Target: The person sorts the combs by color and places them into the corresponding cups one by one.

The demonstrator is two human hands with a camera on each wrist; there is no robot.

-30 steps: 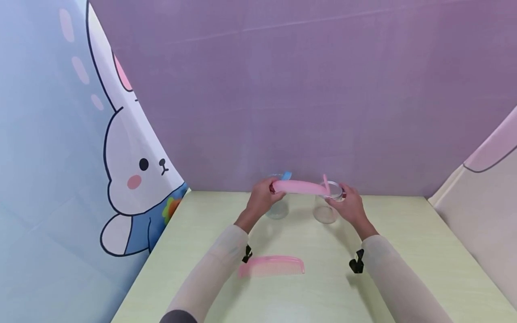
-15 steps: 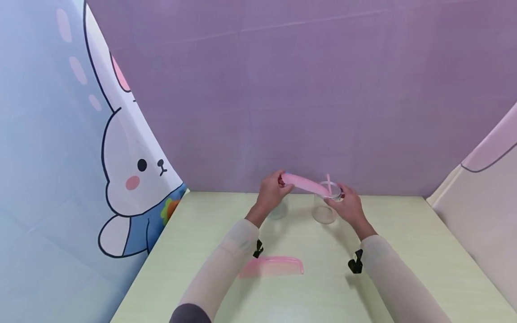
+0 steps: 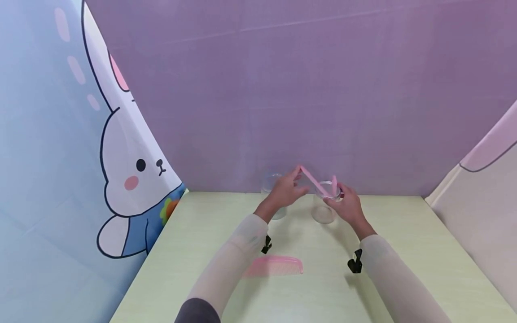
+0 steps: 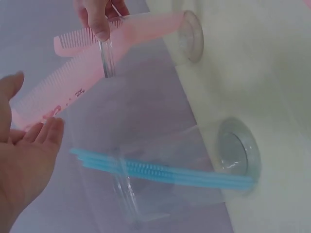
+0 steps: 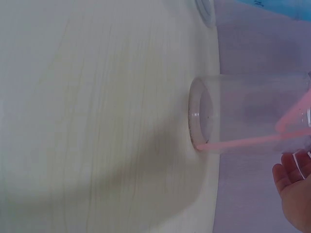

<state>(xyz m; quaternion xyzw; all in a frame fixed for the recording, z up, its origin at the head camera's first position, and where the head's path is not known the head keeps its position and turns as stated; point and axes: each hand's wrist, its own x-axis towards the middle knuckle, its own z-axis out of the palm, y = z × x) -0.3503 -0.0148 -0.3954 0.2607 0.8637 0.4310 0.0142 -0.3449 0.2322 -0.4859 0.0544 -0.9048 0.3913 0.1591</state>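
My left hand (image 3: 287,190) touches the upper end of a pink comb (image 3: 313,180) with its fingertips; the thumb stands away from it in the left wrist view. That comb slants down into a clear jar (image 3: 324,211), where a second pink comb (image 3: 334,185) stands, its top above the rim. My right hand (image 3: 349,207) grips this jar at its rim; some of its fingers are hidden behind it. To the left, partly behind my left hand, another clear jar (image 3: 279,213) holds blue toothed pieces (image 4: 160,172), seen edge-on, like combs.
A third pink comb (image 3: 278,265) lies on the pale table (image 3: 323,287) near the front, partly under the left forearm. A purple cloth wall (image 3: 282,98) rises right behind the jars. A rabbit-print cloth (image 3: 133,179) hangs on the left.
My left hand has moved right and up, tilting the pink comb from nearly level to a steep slant into the right jar. Its thumb has come off the comb. The right hand stays at the rim.
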